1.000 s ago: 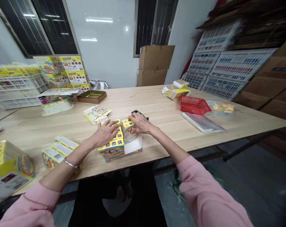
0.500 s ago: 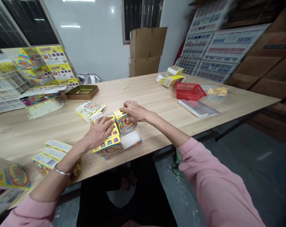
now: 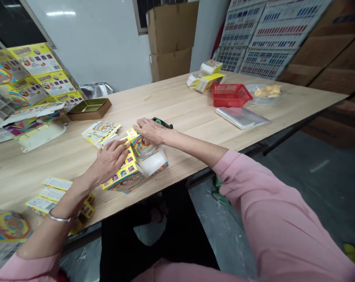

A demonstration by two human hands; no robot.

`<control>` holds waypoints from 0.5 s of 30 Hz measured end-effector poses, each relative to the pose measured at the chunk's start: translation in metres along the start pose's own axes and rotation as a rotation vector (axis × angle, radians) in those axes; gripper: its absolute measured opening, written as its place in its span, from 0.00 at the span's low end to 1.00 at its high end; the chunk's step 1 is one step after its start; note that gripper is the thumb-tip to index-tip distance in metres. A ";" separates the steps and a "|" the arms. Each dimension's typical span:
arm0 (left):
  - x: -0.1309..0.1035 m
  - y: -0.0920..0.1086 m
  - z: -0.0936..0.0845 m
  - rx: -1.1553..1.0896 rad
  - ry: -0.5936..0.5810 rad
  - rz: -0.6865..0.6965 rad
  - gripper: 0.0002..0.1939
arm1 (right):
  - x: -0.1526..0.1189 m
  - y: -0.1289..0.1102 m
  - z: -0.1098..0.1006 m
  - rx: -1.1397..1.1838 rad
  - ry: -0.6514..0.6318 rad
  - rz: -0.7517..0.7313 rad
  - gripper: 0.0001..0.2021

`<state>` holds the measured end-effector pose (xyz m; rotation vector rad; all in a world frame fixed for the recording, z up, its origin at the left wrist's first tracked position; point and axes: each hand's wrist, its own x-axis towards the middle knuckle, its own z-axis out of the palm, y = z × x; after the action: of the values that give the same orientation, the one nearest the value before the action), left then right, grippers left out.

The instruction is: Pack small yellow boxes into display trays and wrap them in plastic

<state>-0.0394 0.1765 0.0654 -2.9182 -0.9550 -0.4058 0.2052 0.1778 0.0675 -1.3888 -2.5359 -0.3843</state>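
Close to the table's front edge stands an open display carton [image 3: 150, 163], its white inside showing at the right. Small yellow printed boxes [image 3: 125, 172] fill its left part. My left hand [image 3: 111, 158] lies over their tops, fingers stretched and close together. Behind the white space, my right hand [image 3: 150, 131] has its fingers bent over the top of another small box [image 3: 145, 148]; part of that box is hidden by the hand. A black object with a green part [image 3: 163, 123] shows just behind my right wrist. Several small boxes [image 3: 52, 194] lie beside my left forearm.
Flat printed cartons [image 3: 102, 131] lie behind my left hand. Farther off are a brown tray [image 3: 91, 109], a red basket [image 3: 231, 95], clear plastic bags [image 3: 242, 117] and a plate with yellow pieces [image 3: 265, 93]. Yellow cartons [image 3: 38, 74] are stacked at the left.
The view has shifted, so the table appears farther left and higher. Both hands stay on the boxes; the right has moved slightly, and the black object behind it now shows.
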 end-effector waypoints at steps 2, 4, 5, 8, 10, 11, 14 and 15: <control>0.001 0.004 -0.002 0.023 -0.025 -0.016 0.23 | -0.004 -0.004 0.011 -0.003 -0.001 0.021 0.32; 0.002 0.007 -0.005 0.046 -0.047 -0.032 0.23 | -0.007 -0.008 0.015 0.002 0.029 0.066 0.32; 0.002 0.008 -0.005 0.055 -0.061 -0.033 0.23 | -0.008 -0.009 0.014 0.013 0.038 0.085 0.32; 0.004 0.010 -0.005 0.059 -0.107 -0.047 0.24 | -0.008 -0.010 0.009 0.099 -0.006 0.078 0.34; 0.006 0.014 -0.004 0.022 -0.110 -0.082 0.25 | -0.007 -0.011 0.006 0.152 -0.027 0.081 0.35; 0.006 0.018 -0.005 -0.014 -0.094 -0.113 0.25 | -0.008 -0.012 0.005 0.163 -0.023 0.108 0.34; -0.005 0.029 -0.012 -0.155 0.037 -0.223 0.23 | -0.016 -0.022 -0.003 0.158 -0.008 0.206 0.33; -0.015 0.032 -0.017 -0.186 0.115 -0.253 0.22 | -0.021 -0.027 -0.009 0.168 0.007 0.216 0.33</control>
<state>-0.0363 0.1395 0.0791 -2.8988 -1.3403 -0.7019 0.1938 0.1439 0.0655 -1.5702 -2.3200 -0.1339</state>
